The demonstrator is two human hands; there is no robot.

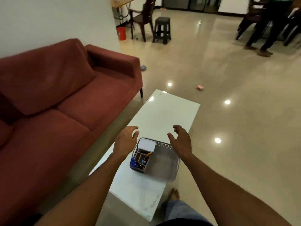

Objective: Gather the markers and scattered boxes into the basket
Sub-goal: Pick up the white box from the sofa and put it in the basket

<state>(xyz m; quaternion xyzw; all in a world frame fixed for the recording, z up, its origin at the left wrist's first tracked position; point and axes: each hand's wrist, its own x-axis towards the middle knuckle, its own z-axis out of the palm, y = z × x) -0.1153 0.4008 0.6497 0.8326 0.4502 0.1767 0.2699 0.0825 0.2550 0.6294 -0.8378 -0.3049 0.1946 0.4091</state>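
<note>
On the white table: a grey basket (164,165) sits near the person's end of the white low table (162,115), close to its right edge.
Left hand: the left hand (126,140) hangs above the table just left of the basket's far left corner, fingers loosely curled and spread, gripping nothing.
Right hand: the right hand (180,141) hangs over the basket's far right rim, fingers apart and relaxed, likewise empty.
Basket contents: a white box (146,144) lies in the far left corner; beside it a small divided organiser (143,158) holds markers (149,153), and blue items lie at the near left corner, too small to name.
Basket floor: the right half shows bare grey bottom.
Scattered boxes: a pink box (200,87) lies on the glossy floor beyond the table's far end, well apart from the basket; a blue box (143,68) lies on the floor beside the sofa's far arm.
Sofa: a red sofa (65,95) runs along the table's left side.
Background: a dark stool (162,29), a brown chair (143,15) and a red bucket (121,33) stand far off.
Other person: legs and shoes show at the top right.
</note>
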